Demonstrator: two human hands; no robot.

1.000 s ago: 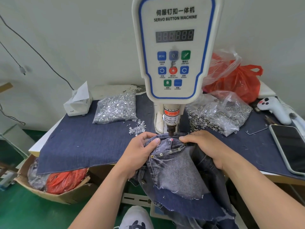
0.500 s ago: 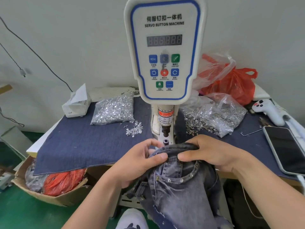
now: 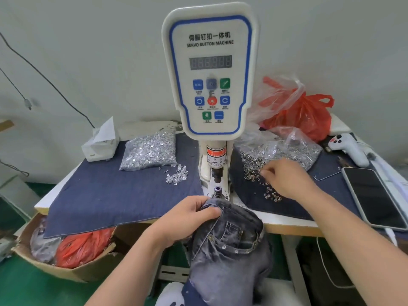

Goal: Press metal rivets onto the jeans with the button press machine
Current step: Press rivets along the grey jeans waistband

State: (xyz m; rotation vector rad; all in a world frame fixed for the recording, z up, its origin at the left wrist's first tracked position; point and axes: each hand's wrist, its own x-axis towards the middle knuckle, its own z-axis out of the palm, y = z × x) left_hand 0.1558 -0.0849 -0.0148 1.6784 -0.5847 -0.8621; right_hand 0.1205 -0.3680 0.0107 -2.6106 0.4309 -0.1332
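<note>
The white servo button machine (image 3: 210, 74) stands at the table's middle, its lower die (image 3: 217, 191) bare. Grey-black jeans (image 3: 231, 246) hang off the front edge just below the die, several rivets showing along the pocket. My left hand (image 3: 187, 217) grips the jeans' waistband right in front of the die. My right hand (image 3: 284, 178) is over the loose ring-shaped rivet parts (image 3: 254, 171) spilled right of the machine, its fingertips curled down among them; whether they pinch a piece cannot be told.
A bag of silver rivet tacks (image 3: 150, 152) and a small loose heap (image 3: 177, 175) lie left of the machine. A tissue box (image 3: 99, 144) sits far left. Red bag (image 3: 302, 113), white handheld tool (image 3: 348, 149) and phone (image 3: 373, 197) lie right. Cardboard box (image 3: 70, 257) sits below.
My right hand has let go of the jeans and moved right and back to the pile of ring parts. The jeans slid down off the die; my left hand still holds them.
</note>
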